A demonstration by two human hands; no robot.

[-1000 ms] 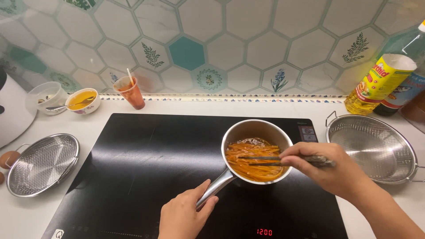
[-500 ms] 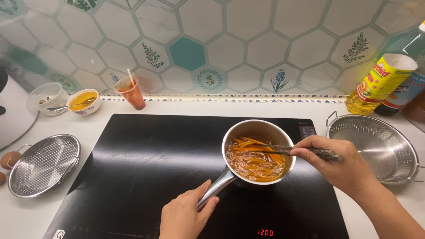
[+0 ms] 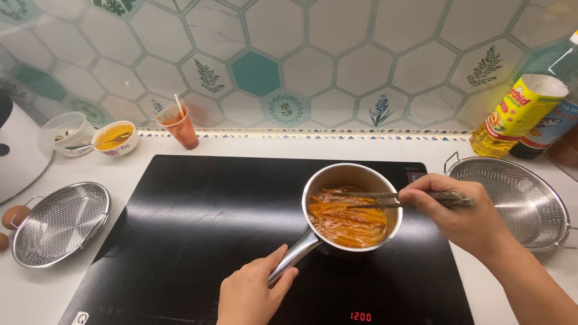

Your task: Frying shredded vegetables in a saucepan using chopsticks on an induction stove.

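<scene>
Small steel saucepan (image 3: 352, 180) sits on the black induction cooktop (image 3: 198, 235), right of the cooktop's centre, holding orange strips in sauce (image 3: 348, 221).

Left hand (image 3: 253, 295) is closed on the end of the saucepan handle (image 3: 293, 260), at the cooktop's front edge. Right hand (image 3: 460, 216) is closed around a pair of chopsticks (image 3: 385, 200), tips over the food, hand hanging past the pan's right rim.

Around the cooktop, on the white surface (image 3: 36, 295):
- left: steel mesh strainer (image 3: 59, 224), two brown eggs (image 3: 13, 216) beyond it
- back-left: small bowl of yellow liquid with a spoon (image 3: 114, 139), clear cup (image 3: 63, 132), orange cup with a stick (image 3: 179, 126)
- right: steel colander bowl (image 3: 512, 201), just beside the cooktop edge
- back-right: yellow oil bottle (image 3: 518, 114), dark bottle (image 3: 551, 129) touching it

Risks, as judged:
- Pan is small and light; a hard stir against a loose handle grip could tip or slide it and spill sauce on the glass.
- Right hand sits over the hot rim: steam or splatter burn likely if the sauce spits.
- Cooktop display (image 3: 360, 316) is lit near the left wrist; a stray touch could change settings.
</scene>
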